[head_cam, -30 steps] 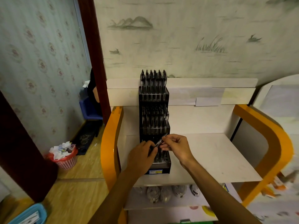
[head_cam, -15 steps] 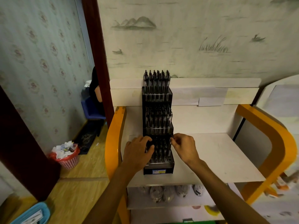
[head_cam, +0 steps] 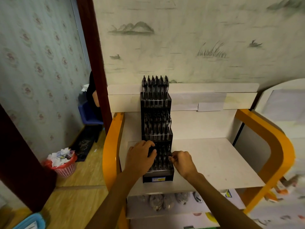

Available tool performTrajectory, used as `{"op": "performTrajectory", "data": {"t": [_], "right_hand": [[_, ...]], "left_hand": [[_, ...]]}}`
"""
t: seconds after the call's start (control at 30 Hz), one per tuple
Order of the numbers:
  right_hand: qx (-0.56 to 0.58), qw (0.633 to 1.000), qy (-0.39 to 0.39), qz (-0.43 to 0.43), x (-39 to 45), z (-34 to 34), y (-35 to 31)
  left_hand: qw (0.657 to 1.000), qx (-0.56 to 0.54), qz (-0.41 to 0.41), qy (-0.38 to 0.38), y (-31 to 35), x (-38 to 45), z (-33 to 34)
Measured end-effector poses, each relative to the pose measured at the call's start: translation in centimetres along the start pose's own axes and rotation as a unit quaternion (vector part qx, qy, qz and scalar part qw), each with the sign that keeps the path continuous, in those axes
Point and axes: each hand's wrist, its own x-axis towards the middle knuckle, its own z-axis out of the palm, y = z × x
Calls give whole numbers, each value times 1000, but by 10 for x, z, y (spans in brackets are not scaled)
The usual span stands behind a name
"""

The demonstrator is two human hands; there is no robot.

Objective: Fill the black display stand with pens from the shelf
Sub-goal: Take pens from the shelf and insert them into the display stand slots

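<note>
Pinching something small and dark at the lowest tier's right edge, the right hand's (head_cam: 182, 161) fingers (head_cam: 173, 157) were curled; probably a pen being seated, too blurred to confirm. The left hand (head_cam: 140, 157) gripped dark pens (head_cam: 151, 150) just left of them. Black display stand (head_cam: 157, 178) stood on the white shelf (head_cam: 214, 159), upper tiers full. Judged step: filling the bottom tier. Next move needs a free slot found.

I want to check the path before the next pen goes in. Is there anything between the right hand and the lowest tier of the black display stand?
Nothing visible does. The right hand is already at the right edge of the lowest tier of the black display stand, fingers curled at a pen. The left hand holds the tier's left side, out of that path.
</note>
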Motion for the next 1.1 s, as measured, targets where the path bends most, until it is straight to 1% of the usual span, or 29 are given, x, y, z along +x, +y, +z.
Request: {"op": "performTrajectory", "data": {"t": [0.2,0.3,0.43,0.67,0.73,0.77,0.83,0.93,1.1], "right_hand": [[-29,1000,-9,8,-10,-27,15],[-36,999,16,8,-22,-52,32],[-42,997,68,15,-46,-97,66],[-52,988,134,65,-96,-180,153],[-59,985,139,79,-112,-199,180],[-58,984,142,93,-127,-214,203],[-66,982,148,91,-135,-225,216],[-86,978,151,115,-162,-255,263],[-66,971,173,150,-198,-301,339]], "left_hand": [[1000,-8,21,-4,31,11,10],[999,-30,35,-20,61,16,19],[995,-65,67,-46,111,22,40],[984,-98,118,-85,219,33,100],[980,-100,143,-95,250,31,121],[977,-98,164,-97,278,29,136],[974,-93,178,-100,291,29,146],[968,-100,203,-111,346,26,176],[957,-118,241,-112,435,23,217]]}}
